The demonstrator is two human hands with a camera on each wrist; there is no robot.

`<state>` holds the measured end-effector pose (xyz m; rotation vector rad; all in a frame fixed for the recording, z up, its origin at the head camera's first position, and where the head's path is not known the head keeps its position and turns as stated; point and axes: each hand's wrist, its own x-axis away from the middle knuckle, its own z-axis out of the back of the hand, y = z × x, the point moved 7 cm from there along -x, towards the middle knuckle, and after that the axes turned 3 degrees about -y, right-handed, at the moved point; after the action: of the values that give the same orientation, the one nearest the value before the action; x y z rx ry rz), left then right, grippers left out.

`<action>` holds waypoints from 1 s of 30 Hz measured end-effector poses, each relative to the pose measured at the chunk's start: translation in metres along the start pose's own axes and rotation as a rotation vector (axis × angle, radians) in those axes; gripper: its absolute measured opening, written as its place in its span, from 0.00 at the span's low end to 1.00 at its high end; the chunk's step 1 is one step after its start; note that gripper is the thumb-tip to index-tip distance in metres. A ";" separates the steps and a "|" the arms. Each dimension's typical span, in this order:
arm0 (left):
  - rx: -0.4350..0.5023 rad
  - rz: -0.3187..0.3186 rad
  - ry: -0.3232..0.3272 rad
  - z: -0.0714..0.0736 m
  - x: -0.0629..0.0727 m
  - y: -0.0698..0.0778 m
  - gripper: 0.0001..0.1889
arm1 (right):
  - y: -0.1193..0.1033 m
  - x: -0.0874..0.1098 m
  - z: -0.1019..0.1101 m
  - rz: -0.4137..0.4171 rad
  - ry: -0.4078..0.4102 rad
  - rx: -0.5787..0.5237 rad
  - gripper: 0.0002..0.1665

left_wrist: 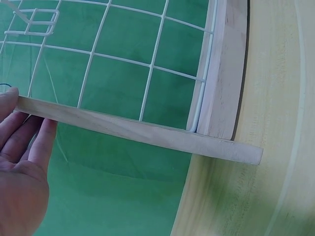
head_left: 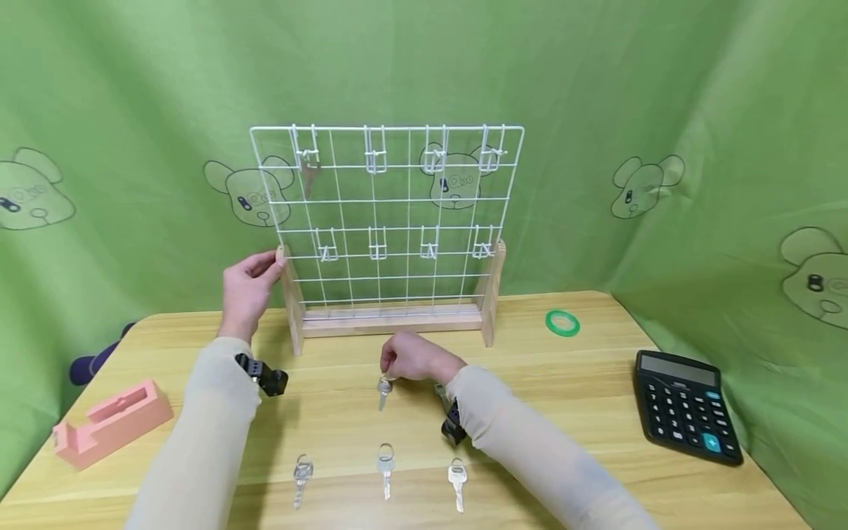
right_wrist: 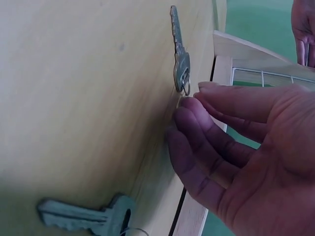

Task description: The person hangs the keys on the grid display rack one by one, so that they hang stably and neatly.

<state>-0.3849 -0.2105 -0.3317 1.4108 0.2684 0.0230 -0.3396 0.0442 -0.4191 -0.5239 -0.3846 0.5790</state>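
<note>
6 notched metal keys, 8 white wire hooks, 1 each: white wire grid, black calculator, green ring, pink dispenser

Beyond the right grip and to its right, the view is being closed off by creased green fabric, on which outlined cartoon animal heads are being displayed; beneath the grip, a pale wood-grained desk is being lit.
</note>
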 end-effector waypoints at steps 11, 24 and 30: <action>0.004 -0.003 -0.003 0.000 0.001 0.002 0.23 | -0.007 -0.006 -0.001 -0.046 0.022 0.178 0.12; 0.018 -0.006 0.004 -0.003 0.001 -0.001 0.23 | -0.004 -0.007 -0.008 -0.023 -0.068 0.102 0.11; 0.026 -0.012 0.009 -0.001 0.001 0.000 0.23 | -0.003 -0.004 -0.001 0.042 -0.072 -0.101 0.10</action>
<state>-0.3842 -0.2094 -0.3318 1.4350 0.2853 0.0161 -0.3410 0.0388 -0.4190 -0.6099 -0.4742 0.6225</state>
